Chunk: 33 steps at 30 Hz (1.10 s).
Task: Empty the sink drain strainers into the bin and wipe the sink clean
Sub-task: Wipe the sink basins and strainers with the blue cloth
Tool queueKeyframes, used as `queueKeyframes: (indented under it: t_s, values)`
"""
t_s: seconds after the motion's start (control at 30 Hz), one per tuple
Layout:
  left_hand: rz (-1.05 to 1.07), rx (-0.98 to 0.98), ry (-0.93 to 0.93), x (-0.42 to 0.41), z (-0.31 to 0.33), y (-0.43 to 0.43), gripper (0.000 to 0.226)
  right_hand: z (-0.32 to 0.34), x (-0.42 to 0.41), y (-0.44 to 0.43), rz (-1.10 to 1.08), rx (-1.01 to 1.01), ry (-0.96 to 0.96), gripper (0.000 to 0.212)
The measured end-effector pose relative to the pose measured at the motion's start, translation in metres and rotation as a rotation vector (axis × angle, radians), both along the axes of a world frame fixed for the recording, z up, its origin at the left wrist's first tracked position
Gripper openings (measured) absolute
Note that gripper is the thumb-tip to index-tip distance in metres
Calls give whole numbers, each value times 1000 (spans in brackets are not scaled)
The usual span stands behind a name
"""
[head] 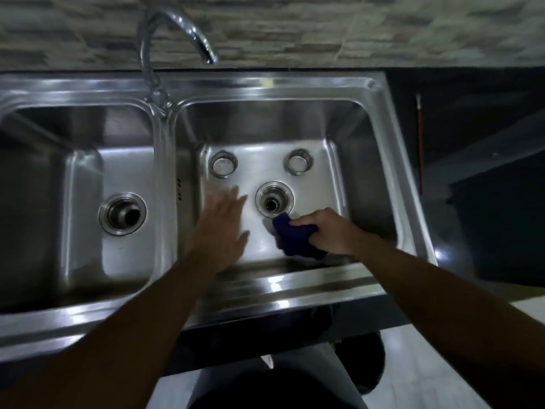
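Note:
A double stainless-steel sink (pixel 265 87) fills the view. In the right basin, two round metal strainers (pixel 223 163) (pixel 298 161) stand on the floor behind the open drain (pixel 274 202). My right hand (pixel 327 230) grips a dark blue cloth (pixel 295 236) pressed on the basin floor just in front of that drain. My left hand (pixel 224 225) is spread flat, fingers straight, over the basin floor to the left of the drain; it looks blurred. The left basin's drain (pixel 122 213) is open too.
A curved chrome tap (pixel 177 31) rises behind the divider between the basins. Dark countertop (pixel 472 137) lies to the right, with a thin red-handled tool (pixel 420 143) on it. A round black bin (pixel 365 364) shows below the counter edge on the tiled floor.

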State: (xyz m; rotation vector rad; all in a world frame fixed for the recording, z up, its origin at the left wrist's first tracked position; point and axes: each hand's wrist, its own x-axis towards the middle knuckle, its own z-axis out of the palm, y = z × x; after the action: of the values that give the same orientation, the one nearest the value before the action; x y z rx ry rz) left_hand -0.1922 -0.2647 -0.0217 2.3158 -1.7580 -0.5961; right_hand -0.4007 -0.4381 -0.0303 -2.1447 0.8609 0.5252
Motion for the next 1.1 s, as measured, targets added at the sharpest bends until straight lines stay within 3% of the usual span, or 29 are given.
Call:
queueKeyframes:
  t_s: [0.07, 0.13, 0.27, 0.47, 0.6, 0.7, 0.83, 0.93, 1.1]
  values:
    - [-80, 27, 127, -32, 4, -12, 89, 19, -9, 10, -21, 25, -134, 63]
    - [-164, 32, 117, -55, 10, -25, 94, 40, -22, 16, -62, 34, -244, 63]
    - [-244, -96, 41, -80, 41, -52, 42, 80, -59, 19, -168, 16, -375, 54]
    - [-433, 18, -30, -123, 76, -91, 20, 109, -119, 15, -205, -99, -335, 45]
    - [-595, -61, -222, -153, 88, -112, 31, 122, -149, 2, -257, -189, -215, 48]
    - [-624, -90, -286, -172, 103, -132, 29, 132, -169, -16, -244, -259, -190, 39]
    - [-583, -173, -175, -197, 121, -161, 16, 153, -196, -46, -216, -402, -177, 27]
    - [-498, -121, 33, -219, 139, -182, 25, 168, -218, -75, -203, -495, -225, 22]
    - [-462, -214, 125, -259, 150, -211, 32, 182, -258, -110, -145, -691, -384, 28]
